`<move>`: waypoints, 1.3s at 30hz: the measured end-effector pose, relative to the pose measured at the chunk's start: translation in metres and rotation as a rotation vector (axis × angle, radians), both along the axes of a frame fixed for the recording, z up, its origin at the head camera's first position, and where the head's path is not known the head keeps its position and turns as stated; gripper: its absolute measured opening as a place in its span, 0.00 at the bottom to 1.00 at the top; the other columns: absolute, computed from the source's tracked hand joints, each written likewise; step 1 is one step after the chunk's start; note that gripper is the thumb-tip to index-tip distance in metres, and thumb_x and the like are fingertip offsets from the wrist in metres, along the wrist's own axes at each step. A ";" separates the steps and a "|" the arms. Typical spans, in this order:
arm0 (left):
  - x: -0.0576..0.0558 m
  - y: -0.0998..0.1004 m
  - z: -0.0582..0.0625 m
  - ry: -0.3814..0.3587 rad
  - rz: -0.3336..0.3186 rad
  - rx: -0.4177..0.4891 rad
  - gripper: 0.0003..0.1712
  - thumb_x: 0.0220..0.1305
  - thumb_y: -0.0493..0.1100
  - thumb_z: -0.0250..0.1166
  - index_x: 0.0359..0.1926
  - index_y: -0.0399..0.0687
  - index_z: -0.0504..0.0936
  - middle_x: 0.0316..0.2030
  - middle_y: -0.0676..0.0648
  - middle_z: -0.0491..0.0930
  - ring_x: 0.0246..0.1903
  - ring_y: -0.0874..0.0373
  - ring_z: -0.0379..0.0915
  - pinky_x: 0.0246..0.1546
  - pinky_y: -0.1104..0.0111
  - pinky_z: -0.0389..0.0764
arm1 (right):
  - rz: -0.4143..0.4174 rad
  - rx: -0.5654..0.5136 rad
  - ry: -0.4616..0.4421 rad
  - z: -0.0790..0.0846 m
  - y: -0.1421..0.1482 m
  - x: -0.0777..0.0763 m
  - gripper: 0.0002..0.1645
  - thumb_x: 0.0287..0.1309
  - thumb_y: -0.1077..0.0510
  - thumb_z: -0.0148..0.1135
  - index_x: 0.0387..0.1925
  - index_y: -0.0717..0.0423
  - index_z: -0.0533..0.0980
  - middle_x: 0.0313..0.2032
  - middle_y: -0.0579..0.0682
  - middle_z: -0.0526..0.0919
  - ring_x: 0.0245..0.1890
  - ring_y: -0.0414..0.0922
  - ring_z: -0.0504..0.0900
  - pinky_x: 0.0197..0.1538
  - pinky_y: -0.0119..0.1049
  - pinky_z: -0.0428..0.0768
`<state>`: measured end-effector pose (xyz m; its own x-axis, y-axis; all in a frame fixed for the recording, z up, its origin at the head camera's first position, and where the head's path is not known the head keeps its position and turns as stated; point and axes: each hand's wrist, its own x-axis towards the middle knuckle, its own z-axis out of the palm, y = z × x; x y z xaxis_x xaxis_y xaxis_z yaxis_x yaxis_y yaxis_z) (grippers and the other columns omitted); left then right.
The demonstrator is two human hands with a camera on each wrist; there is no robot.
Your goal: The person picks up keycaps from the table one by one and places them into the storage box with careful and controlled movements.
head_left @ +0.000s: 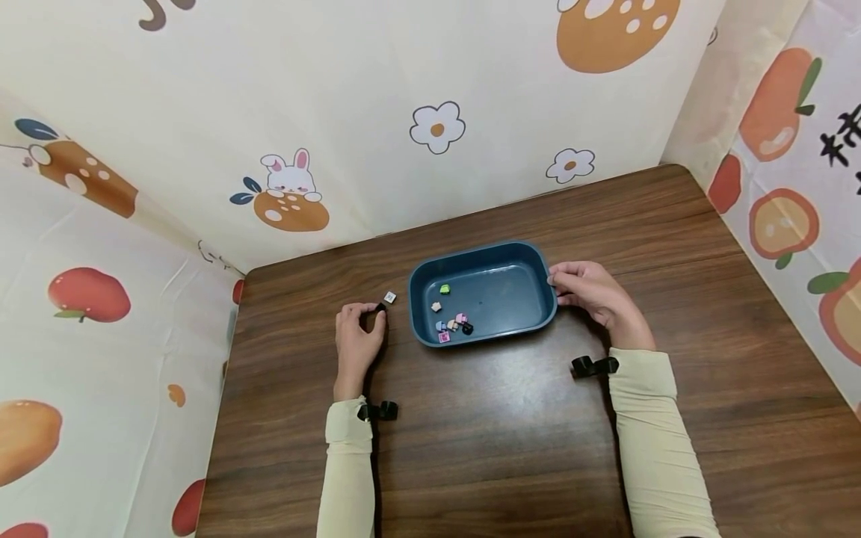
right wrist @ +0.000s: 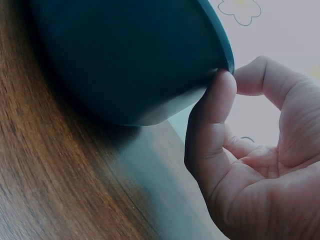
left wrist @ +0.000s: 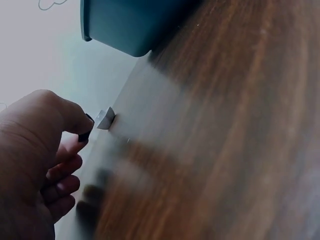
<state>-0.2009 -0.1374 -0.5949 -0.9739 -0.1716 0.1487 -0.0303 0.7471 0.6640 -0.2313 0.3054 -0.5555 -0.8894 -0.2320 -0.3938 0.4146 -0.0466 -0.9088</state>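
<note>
My left hand (head_left: 358, 345) pinches a small black piece (left wrist: 86, 131) between thumb and forefinger, left of the tray. Close beyond its fingertips a small white piece (head_left: 390, 297) lies on the table. With thumb and fingers, my right hand (head_left: 595, 295) grips the right-end rim of a dark blue rectangular tray (head_left: 504, 295). Inside the tray's left part lie several tiny pieces: a green one (head_left: 445, 289), a beige one (head_left: 436, 307), a blue one (head_left: 440, 326), a black one (head_left: 467, 328) and a pink square one (head_left: 444, 337) among them. Their exact kind is too small to tell.
The tray stands on a brown wood-grain table (head_left: 484, 441). A printed white curtain (head_left: 377, 149) hangs along the table's back edge, with more fabric at both sides. Each wrist carries a black strap-on camera mount, such as the left one (head_left: 379, 411).
</note>
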 end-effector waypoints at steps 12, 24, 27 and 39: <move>0.001 0.002 0.006 0.065 -0.005 0.064 0.13 0.69 0.45 0.72 0.48 0.43 0.89 0.53 0.40 0.81 0.56 0.41 0.72 0.61 0.49 0.70 | 0.014 -0.004 0.019 -0.001 0.002 0.001 0.08 0.74 0.61 0.58 0.49 0.62 0.76 0.29 0.37 0.83 0.30 0.32 0.80 0.35 0.26 0.84; 0.006 0.002 0.013 0.069 -0.007 0.077 0.12 0.68 0.44 0.72 0.48 0.43 0.89 0.53 0.40 0.81 0.55 0.41 0.72 0.59 0.49 0.70 | 0.012 0.028 0.013 -0.001 0.000 0.000 0.12 0.73 0.63 0.54 0.51 0.67 0.74 0.30 0.37 0.83 0.29 0.32 0.81 0.36 0.26 0.84; 0.006 0.003 0.015 0.071 -0.009 0.077 0.11 0.68 0.44 0.72 0.48 0.43 0.89 0.53 0.39 0.81 0.55 0.40 0.71 0.59 0.49 0.70 | 0.010 0.026 0.015 0.000 0.000 0.001 0.11 0.73 0.63 0.54 0.50 0.66 0.75 0.30 0.37 0.83 0.29 0.32 0.81 0.36 0.26 0.84; 0.009 0.006 0.019 0.091 -0.018 0.064 0.10 0.68 0.45 0.72 0.46 0.46 0.89 0.52 0.41 0.81 0.54 0.42 0.72 0.57 0.50 0.71 | 0.005 0.013 0.019 0.000 0.000 0.001 0.08 0.72 0.64 0.53 0.47 0.62 0.76 0.30 0.37 0.83 0.29 0.32 0.80 0.35 0.26 0.84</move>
